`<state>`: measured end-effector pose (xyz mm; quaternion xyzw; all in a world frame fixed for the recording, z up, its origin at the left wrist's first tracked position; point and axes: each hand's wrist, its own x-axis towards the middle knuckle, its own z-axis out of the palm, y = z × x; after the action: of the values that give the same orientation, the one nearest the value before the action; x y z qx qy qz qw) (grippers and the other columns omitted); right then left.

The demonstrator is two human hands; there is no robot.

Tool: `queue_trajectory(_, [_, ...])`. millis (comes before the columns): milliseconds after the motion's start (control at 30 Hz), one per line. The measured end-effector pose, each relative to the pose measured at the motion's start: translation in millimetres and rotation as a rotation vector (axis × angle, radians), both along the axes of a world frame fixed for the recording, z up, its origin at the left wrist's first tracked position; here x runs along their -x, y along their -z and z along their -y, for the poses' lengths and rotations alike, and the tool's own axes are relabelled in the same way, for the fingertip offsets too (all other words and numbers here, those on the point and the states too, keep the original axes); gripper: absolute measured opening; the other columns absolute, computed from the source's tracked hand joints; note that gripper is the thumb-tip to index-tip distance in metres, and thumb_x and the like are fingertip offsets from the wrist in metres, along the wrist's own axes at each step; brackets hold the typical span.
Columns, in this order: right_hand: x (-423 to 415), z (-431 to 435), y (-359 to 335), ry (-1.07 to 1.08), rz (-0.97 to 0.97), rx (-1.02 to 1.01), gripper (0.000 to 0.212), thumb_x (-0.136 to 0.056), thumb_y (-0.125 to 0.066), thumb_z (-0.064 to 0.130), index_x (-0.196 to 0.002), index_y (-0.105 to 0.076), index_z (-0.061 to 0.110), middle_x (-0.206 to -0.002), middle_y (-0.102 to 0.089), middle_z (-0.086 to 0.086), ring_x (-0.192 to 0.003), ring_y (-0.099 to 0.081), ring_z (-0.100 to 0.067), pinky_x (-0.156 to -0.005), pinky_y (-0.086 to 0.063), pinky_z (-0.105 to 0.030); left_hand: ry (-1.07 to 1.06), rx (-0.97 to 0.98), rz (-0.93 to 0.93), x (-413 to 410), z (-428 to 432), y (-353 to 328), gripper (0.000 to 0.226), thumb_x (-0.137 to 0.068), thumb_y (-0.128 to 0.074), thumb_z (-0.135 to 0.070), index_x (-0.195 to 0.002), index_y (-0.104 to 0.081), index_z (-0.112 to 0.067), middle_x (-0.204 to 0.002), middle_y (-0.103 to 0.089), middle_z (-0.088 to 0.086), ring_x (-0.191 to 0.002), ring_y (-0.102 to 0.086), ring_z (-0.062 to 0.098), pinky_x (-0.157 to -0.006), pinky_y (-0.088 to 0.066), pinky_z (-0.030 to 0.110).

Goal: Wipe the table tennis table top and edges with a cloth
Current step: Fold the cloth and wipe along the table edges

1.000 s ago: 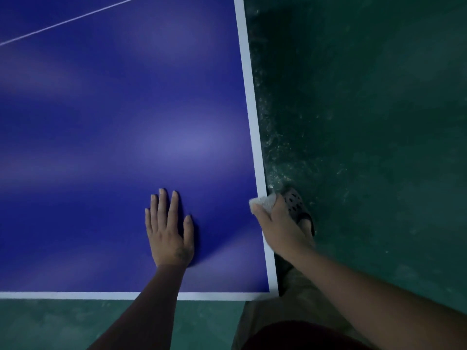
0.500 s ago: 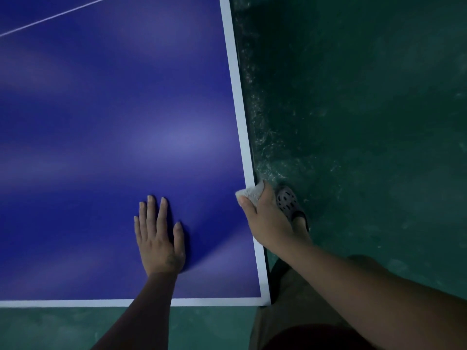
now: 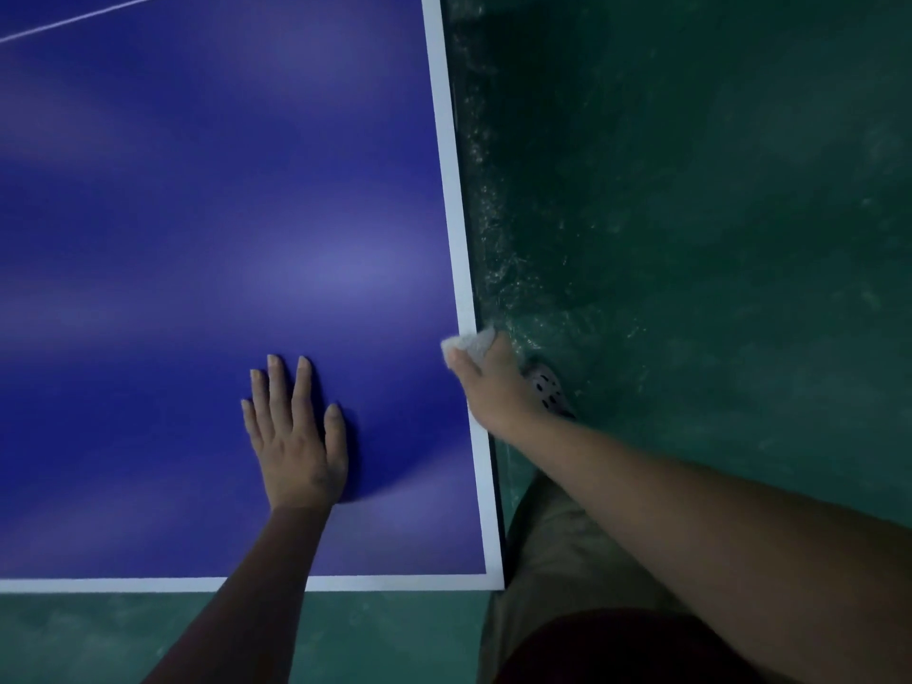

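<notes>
Wiping along the side edge, to judge from the placing of the small crumpled white cloth [image 3: 469,344]: pressed onto the white border stripe [image 3: 450,190] on the right side of the glossy blue table tennis table top [image 3: 197,239], some way up from the near right corner. Grasped in the right hand [image 3: 496,387], thumb on the table side of the wad, fingers curled round it and over the rim, above the dark green floor [image 3: 691,239]. Steadied by the left hand [image 3: 291,436], laid flat and released on the blue surface, fingers straight and a little spread, holding nothing, well apart from the cloth and further in from the edge. Probably partway through the edge pass, with a long run of stripe ahead towards the far end. Next, most likely: sliding the cloth further along the stripe, away from the body, under steady downward pressure, wad wrapped over the rim to catch both top and side face; perhaps shifting the bracing palm forward too. Just beyond the right wrist, on the floor, a grey perforated clog [image 3: 548,387], partly hidden; nearer, a khaki trouser leg [image 3: 557,560].
</notes>
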<state>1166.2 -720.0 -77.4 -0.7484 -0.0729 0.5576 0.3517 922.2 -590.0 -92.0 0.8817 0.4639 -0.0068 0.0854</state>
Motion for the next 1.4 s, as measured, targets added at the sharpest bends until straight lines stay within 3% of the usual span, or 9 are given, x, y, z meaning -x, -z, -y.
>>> queue_trajectory(267, [28.5, 12.6, 17.9, 0.007, 0.04, 0.029, 0.047, -0.102, -0.043, 0.069, -0.104, -0.04, 0.022, -0.086, -0.043, 0.005, -0.063, -0.041, -0.004, -0.056, -0.033, -0.024, -0.126, 0.006, -0.089, -124.4, -60.1, 6.8, 0.075, -0.106, -0.031, -0.066, -0.173, -0.02, -0.033, -0.181, -0.006, 0.012, -0.165, -0.002, 0.049, -0.127, -0.006, 0.075])
queue_trajectory(400, [-31.1, -48.4, 25.6, 0.065, 0.155, -0.113, 0.048, -0.102, -0.048, 0.06, -0.108, -0.054, 0.013, -0.101, -0.054, 0.001, -0.079, -0.053, -0.006, -0.069, -0.041, -0.026, -0.217, 0.012, -0.087, -192.8, -60.6, 8.3, 0.076, -0.106, -0.02, -0.072, -0.173, -0.011, -0.038, -0.182, 0.003, 0.009, -0.166, 0.006, 0.044, -0.126, 0.0, 0.077])
queue_trajectory(500, [-59.0, -74.3, 25.8, 0.11, 0.061, -0.046, 0.052, -0.11, -0.052, 0.048, -0.142, -0.044, 0.008, -0.133, -0.052, -0.005, -0.109, -0.055, -0.021, -0.088, -0.039, -0.029, -0.266, 0.023, -0.095, -205.6, -59.9, 9.7, 0.075, -0.105, -0.016, -0.073, -0.173, -0.007, -0.042, -0.182, 0.006, 0.005, -0.167, 0.009, 0.04, -0.128, 0.002, 0.074])
queue_trajectory(633, [-33.2, -46.0, 25.3, 0.112, 0.126, -0.084, 0.068, -0.1, -0.051, 0.073, -0.126, -0.047, 0.009, -0.117, -0.05, -0.004, -0.103, -0.054, -0.02, -0.091, -0.044, -0.031, -0.255, 0.018, -0.085, -201.3, -58.7, 6.8, 0.075, -0.105, -0.018, -0.073, -0.173, -0.01, -0.042, -0.182, 0.003, 0.005, -0.167, 0.007, 0.039, -0.129, 0.001, 0.072])
queue_trajectory(833, [12.8, 1.0, -8.7, 0.106, 0.017, 0.036, 0.043, -0.11, -0.051, 0.047, -0.138, -0.04, 0.016, -0.119, -0.054, 0.005, -0.108, -0.058, -0.02, -0.081, -0.041, -0.028, -0.261, 0.01, -0.089, -202.1, -58.4, 5.8, 0.074, -0.106, -0.019, -0.074, -0.172, -0.01, -0.042, -0.183, 0.003, 0.003, -0.167, 0.007, 0.038, -0.129, 0.0, 0.071])
queue_trajectory(1000, [-45.0, -66.3, 10.5, 0.116, 0.087, -0.022, 0.048, -0.11, -0.054, 0.039, -0.128, -0.052, -0.006, -0.124, -0.052, -0.035, -0.094, -0.057, -0.024, -0.081, -0.043, -0.036, -0.272, -0.029, -0.075, -203.7, -58.9, 8.1, 0.073, -0.107, -0.024, -0.072, -0.172, -0.013, -0.041, -0.183, -0.001, 0.004, -0.167, 0.003, 0.038, -0.129, -0.001, 0.07])
queue_trajectory(1067, [-80.5, -101.8, 24.7, 0.126, 0.084, -0.054, 0.059, -0.102, -0.056, 0.057, -0.124, -0.053, 0.003, -0.115, -0.039, 0.001, -0.086, -0.053, -0.018, -0.083, -0.043, -0.033, -0.268, -0.034, -0.068, -204.2, -58.9, 7.2, 0.073, -0.107, -0.025, -0.072, -0.172, -0.014, -0.041, -0.183, -0.002, 0.004, -0.167, 0.002, 0.038, -0.13, -0.001, 0.07])
queue_trajectory(1167, [-103.6, -129.0, 45.5, 0.18, 0.0, 0.015, 0.08, -0.093, -0.057, 0.07, -0.143, -0.048, 0.008, -0.139, -0.057, -0.011, -0.11, -0.064, -0.028, -0.097, -0.053, -0.04, -0.259, -0.044, -0.059, -203.6, -59.2, 7.3, 0.073, -0.107, -0.027, -0.071, -0.172, -0.016, -0.04, -0.182, -0.004, 0.005, -0.168, 0.001, 0.038, -0.131, -0.001, 0.068])
queue_trajectory(1400, [-45.9, -54.8, 8.1, 0.095, 0.018, 0.013, 0.066, -0.109, -0.054, 0.048, -0.159, -0.029, 0.012, -0.142, -0.05, -0.003, -0.128, -0.055, -0.023, -0.107, -0.043, -0.034, -0.245, -0.052, -0.025, -202.0, -62.3, 7.2, 0.089, -0.108, -0.032, -0.067, -0.173, -0.011, -0.01, -0.182, -0.006, 0.013, -0.168, -0.002, 0.031, -0.134, -0.007, 0.058])
